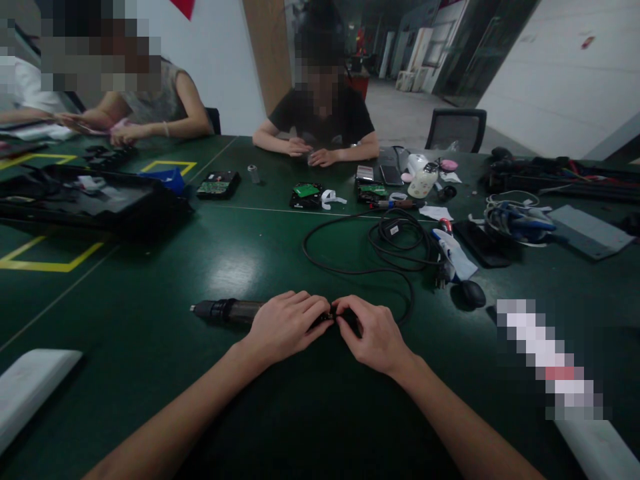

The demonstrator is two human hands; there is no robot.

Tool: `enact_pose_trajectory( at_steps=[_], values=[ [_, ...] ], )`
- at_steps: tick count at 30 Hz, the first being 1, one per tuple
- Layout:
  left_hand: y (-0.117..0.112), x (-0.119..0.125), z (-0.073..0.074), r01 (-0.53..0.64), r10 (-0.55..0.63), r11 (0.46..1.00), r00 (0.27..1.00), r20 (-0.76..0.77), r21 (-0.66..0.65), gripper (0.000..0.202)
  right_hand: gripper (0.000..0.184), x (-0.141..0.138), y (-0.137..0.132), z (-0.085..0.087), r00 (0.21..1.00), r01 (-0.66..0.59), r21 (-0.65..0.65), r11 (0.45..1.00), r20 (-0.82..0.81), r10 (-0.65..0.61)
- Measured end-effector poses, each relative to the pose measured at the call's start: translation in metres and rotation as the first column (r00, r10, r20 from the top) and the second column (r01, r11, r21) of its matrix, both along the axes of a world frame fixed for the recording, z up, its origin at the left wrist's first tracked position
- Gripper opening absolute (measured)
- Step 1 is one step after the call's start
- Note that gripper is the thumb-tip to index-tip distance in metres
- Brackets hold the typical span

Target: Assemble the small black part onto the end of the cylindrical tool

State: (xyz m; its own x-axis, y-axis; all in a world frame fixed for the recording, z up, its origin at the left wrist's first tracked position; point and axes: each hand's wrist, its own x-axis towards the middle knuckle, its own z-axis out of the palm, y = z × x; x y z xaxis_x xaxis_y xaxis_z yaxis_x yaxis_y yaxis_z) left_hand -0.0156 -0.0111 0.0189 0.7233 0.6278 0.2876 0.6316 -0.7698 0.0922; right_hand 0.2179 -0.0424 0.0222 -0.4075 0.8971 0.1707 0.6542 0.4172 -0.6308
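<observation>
A dark electric screwdriver (217, 311) lies on the green table, its metal tip pointing left. My left hand (290, 323) is wrapped over its rear body, with thumb and forefinger pinched at the back end. My right hand (373, 333) pinches a small dark cable plug (334, 316) right at that end. My fingers hide most of the joint, so I cannot tell whether plug and screwdriver are joined. From behind my right hand a black cable (413, 293) runs up into loose coils further back.
A black tray-like housing (95, 200) stands at left. Small green circuit boards (306, 190) lie ahead, before a seated person (323, 127). A computer mouse (470, 294), a black phone (483, 243) and a grey plate (590, 231) are at right. Another person (155, 103) sits back left.
</observation>
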Motion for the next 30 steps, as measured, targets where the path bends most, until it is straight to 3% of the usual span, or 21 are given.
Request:
enact_pose_trajectory(
  at_steps=[6,11,16,24,30],
  values=[
    [-0.0011,0.0010,0.0012,0.053,-0.053,0.998,0.999,0.008,-0.019,0.026,0.009,0.0001,0.0000,-0.0008,1.000,0.004,0.008,1.000,-0.003,-0.004],
    [-0.0015,0.0014,-0.0009,-0.018,0.018,1.000,1.000,-0.002,0.008,0.027,0.009,0.0000,-0.0007,-0.0004,1.000,0.006,0.000,1.000,0.003,-0.006],
    [-0.0010,-0.0007,0.0022,0.068,-0.068,0.997,0.998,0.007,-0.026,0.026,0.009,-0.0002,-0.0008,-0.0007,1.000,0.005,0.005,1.000,-0.015,-0.005],
    [-0.0010,0.0017,-0.0037,-0.004,0.004,1.000,1.000,0.013,0.014,0.026,0.009,0.0005,-0.0004,0.0001,1.000,0.001,0.010,1.000,-0.006,-0.001],
    [-0.0014,0.0004,0.0028,0.013,-0.012,1.000,1.000,0.026,-0.026,0.028,0.010,0.0002,0.0000,-0.0002,1.000,-0.002,0.017,1.000,-0.007,0.002]
  ],
)
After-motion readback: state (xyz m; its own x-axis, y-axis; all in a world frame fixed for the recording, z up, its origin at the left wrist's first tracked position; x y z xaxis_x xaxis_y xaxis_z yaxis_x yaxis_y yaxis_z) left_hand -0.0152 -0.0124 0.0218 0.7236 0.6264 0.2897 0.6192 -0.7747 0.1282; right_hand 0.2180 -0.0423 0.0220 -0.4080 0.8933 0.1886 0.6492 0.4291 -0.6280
